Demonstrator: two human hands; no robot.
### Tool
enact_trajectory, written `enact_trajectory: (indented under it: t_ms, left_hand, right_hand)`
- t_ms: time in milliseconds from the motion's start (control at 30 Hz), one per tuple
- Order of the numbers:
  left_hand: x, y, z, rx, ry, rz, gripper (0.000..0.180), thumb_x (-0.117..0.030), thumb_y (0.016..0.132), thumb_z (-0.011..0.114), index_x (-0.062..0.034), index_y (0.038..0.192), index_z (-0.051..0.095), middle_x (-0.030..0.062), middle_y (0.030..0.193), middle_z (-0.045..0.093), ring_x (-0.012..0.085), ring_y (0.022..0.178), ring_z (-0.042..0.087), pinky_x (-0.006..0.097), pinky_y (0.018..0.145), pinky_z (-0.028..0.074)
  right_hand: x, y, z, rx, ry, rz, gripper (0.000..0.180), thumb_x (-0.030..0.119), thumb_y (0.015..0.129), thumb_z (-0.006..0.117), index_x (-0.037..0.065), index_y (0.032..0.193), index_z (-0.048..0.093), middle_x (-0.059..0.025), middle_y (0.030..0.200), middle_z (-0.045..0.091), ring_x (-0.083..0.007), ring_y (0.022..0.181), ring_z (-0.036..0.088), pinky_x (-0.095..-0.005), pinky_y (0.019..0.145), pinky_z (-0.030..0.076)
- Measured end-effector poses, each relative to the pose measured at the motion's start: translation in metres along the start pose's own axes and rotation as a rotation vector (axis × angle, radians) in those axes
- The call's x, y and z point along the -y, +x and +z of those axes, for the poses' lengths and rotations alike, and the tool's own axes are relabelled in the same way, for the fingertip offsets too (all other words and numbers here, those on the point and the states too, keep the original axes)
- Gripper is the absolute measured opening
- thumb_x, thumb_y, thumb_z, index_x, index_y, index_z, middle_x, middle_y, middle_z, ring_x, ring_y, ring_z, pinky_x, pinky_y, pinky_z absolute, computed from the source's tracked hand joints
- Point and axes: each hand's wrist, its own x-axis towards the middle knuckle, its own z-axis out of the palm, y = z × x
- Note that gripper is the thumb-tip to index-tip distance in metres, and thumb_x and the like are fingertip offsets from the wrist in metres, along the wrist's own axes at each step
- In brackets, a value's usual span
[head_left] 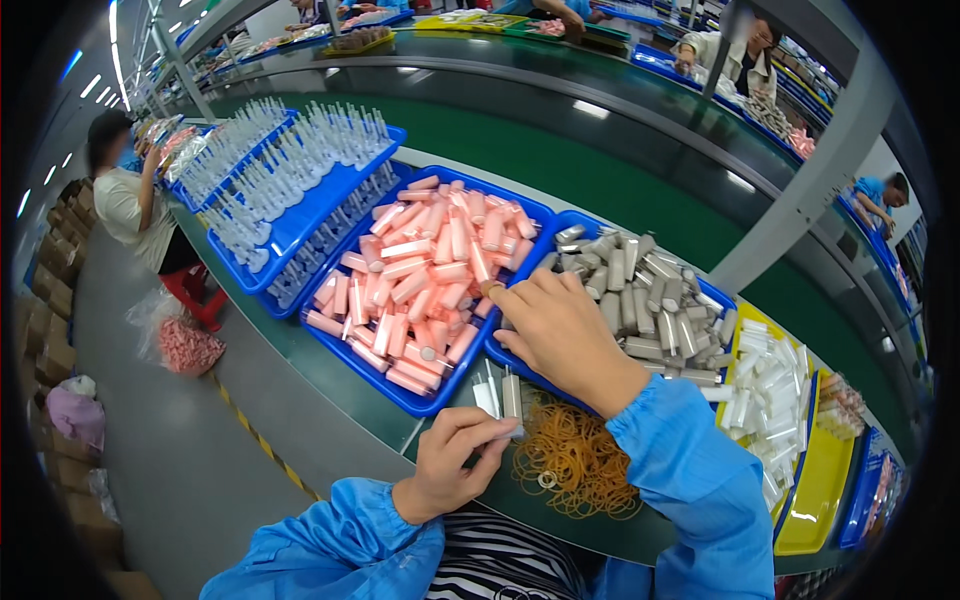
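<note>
My left hand (455,462) is closed in a pinch near the table edge. A slim grey tube (512,396) with a clear end stands up from its fingertips, and a white tube (486,396) with a thin tip shows beside it. My right hand (565,335) reaches across the rim between two blue trays. Its index finger is stretched to the edge of a heap of pink tubes (410,285), touching one, with the thumb apart. Grey tubes (670,320) fill the tray under and beyond this hand. Amber rubber bands (575,460) lie loose in front of me.
Blue trays (295,190) of upright clear-white pieces are stacked at left. To the right are white tubes (770,400) in a yellow tray (815,510). A grey post (800,190) rises beyond the grey tubes. Behind the trays runs a green belt (500,135); other people work around.
</note>
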Motion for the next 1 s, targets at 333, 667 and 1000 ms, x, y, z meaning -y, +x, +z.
enact_trajectory:
  t_ms: [333,667,1000]
  left_hand:
    - [0.019,-0.004,-0.019,-0.019,0.064,0.119,0.038,0.008,0.07,0.075,-0.0056,0.105,0.073,0.0064,0.091,0.061,0.0159,0.069,0.06,0.025,0.056,0.049]
    - [0.017,0.006,-0.019,0.003,0.037,0.132,0.04,0.008,0.069,0.076,-0.0058,0.106,0.072,0.0069,0.09,0.062,0.0174,0.069,0.062,0.027,0.057,0.05]
    - [0.01,0.026,-0.004,0.175,-0.026,0.209,0.036,0.0,0.073,0.073,-0.0055,0.109,0.069,0.0073,0.098,0.066,0.0203,0.073,0.067,0.03,0.061,0.055]
  right_hand:
    - [-0.01,0.01,-0.022,0.172,0.194,0.082,0.03,0.022,0.079,0.072,0.009,0.105,0.065,-0.0069,0.095,0.061,-0.0265,0.094,0.055,-0.0385,0.084,0.039]
    - [-0.02,0.048,0.031,-0.004,0.012,0.167,0.045,0.016,0.082,0.068,0.004,0.124,0.056,-0.0163,0.093,0.064,-0.032,0.078,0.065,-0.0419,0.069,0.051]
    - [0.046,-0.042,-0.089,0.326,0.773,0.573,0.026,0.008,0.084,0.07,0.001,0.107,0.06,-0.0083,0.088,0.061,-0.017,0.077,0.061,-0.0291,0.071,0.05]
